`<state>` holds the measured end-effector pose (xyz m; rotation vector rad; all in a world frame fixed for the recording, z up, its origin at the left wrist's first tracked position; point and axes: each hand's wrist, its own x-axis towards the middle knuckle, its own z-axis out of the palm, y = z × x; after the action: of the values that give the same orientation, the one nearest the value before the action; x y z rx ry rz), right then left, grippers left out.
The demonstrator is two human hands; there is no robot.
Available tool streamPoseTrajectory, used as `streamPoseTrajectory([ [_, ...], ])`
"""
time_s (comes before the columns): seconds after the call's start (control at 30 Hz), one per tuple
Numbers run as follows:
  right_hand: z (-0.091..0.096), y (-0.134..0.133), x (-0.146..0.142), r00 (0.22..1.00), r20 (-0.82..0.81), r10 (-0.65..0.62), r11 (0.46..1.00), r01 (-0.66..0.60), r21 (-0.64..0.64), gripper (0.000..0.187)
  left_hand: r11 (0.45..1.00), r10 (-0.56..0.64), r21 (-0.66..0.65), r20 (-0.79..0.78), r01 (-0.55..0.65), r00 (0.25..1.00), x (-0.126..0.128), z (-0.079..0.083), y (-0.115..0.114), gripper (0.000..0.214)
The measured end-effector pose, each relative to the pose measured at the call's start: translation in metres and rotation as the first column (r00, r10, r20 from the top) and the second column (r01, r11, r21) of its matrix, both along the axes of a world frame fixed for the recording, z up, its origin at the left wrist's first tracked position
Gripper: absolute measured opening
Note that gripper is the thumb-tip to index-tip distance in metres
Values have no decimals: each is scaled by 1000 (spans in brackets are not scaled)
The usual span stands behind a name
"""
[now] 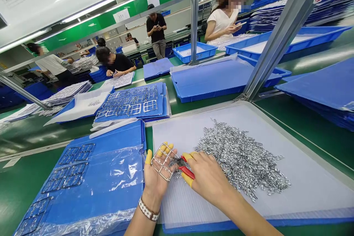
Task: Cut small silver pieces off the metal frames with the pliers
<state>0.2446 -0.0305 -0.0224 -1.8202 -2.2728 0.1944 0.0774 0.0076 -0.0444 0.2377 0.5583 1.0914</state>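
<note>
My left hand (158,171) is palm up, with yellow covers on its fingertips and a patterned bracelet at the wrist. On its palm and fingers it holds a square metal frame (163,165) divided by crossbars, with small parts on them. My right hand (203,173), also with yellow fingertip covers, grips red-handled pliers (187,172). Their jaws point toward the right side of the frame and are partly hidden. Several small dark pieces lie around the jaws, by the left fingers. To the right, a big heap of small silvery metal pieces (235,155) spreads over a white sheet (301,191).
Similar frames (74,174) lie on blue sheets and clear plastic at left. Behind, a blue board (159,107) carries more frames. A slanted metal post (287,33) rises at right, near blue trays (207,94). Several people work or stand beyond.
</note>
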Motion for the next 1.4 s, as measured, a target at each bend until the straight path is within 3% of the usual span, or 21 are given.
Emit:
streamPoseTrajectory([
  [0.8, 17, 11, -8, 997, 74, 31, 992, -21, -124, 18, 990, 137, 51, -174, -130, 975, 6, 0, -6, 48],
  [1.03, 18, -4, -14, 999, 32, 40, 997, -38, -61, 28, 984, 179, 13, -128, -179, 975, 5, 6, -3, 47],
  [1.4, 16, -3, -30, 996, 30, 80, 989, -75, -128, 40, 978, 209, 13, -166, -210, 964, 7, 1, -3, 48],
])
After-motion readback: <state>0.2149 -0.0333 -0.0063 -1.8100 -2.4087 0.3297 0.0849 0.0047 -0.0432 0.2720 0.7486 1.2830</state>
